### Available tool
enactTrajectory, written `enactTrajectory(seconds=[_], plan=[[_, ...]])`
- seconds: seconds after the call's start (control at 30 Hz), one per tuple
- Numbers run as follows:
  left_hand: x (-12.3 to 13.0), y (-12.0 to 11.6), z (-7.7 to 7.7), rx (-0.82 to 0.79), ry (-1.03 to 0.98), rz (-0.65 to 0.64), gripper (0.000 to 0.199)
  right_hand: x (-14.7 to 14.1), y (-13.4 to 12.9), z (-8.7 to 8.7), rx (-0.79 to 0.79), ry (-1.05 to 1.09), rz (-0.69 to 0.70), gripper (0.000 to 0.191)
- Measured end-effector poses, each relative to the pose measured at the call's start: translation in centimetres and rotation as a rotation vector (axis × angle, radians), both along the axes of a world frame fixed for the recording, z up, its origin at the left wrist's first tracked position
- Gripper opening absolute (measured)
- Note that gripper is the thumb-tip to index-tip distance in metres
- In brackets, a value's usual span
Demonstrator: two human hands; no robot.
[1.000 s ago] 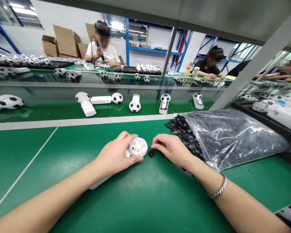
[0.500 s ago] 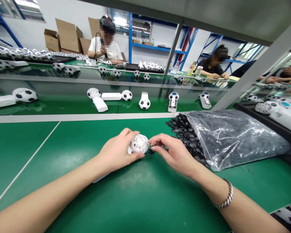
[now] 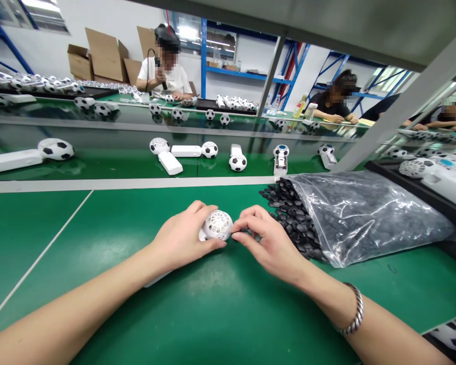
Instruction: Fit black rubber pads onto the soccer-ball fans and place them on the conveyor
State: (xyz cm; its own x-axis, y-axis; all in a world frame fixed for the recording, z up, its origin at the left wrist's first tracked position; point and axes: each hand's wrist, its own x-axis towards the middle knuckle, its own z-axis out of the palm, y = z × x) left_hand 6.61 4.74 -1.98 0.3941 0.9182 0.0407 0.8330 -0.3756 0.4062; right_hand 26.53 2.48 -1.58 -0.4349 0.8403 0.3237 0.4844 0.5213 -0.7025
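My left hand (image 3: 182, 235) wraps around a white handheld fan (image 3: 217, 225), which has a round openwork grille. Its long white handle (image 3: 157, 279) runs back under my palm and wrist, mostly hidden. My right hand (image 3: 269, 243) sits just right of the grille, with its thumb and fingertips pinched against the fan's edge. A small black plastic part (image 3: 235, 234) appears to be held in that pinch, almost hidden by my fingers. Both hands rest low over the green mat (image 3: 213, 309).
A clear plastic bag of black parts (image 3: 365, 218) spills a heap (image 3: 289, 218) close to my right hand. White fan parts and football-patterned balls (image 3: 209, 149) stand on a shelf ahead. A black tray (image 3: 410, 177) lies at right. Co-workers sit beyond.
The small black part lying on the mat has gone from view under my right hand, whose fingers have closed against the fan. The view has turned slightly left.
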Motion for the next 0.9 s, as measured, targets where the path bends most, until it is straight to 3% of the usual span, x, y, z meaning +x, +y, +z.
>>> enactTrajectory(seconds=[0.17,0.4,0.73,0.9], plan=[[-0.1,0.0,0.0,-0.003,-0.014,-0.003,0.065,-0.6,0.0,-0.9,-0.079,0.031,0.049,0.005],[0.0,0.1,0.3,-0.028,-0.039,-0.029,0.057,-0.9,0.8,-1.9,-0.001,0.059,-0.005,0.005],[0.0,0.3,0.5,-0.043,-0.113,-0.066,0.043,-1.2,1.8,-2.2,-0.192,0.183,-0.036,0.022],[0.0,0.4,0.3,-0.065,-0.119,-0.046,0.053,0.1,2.6,-2.1,-0.173,0.008,-0.058,0.02]])
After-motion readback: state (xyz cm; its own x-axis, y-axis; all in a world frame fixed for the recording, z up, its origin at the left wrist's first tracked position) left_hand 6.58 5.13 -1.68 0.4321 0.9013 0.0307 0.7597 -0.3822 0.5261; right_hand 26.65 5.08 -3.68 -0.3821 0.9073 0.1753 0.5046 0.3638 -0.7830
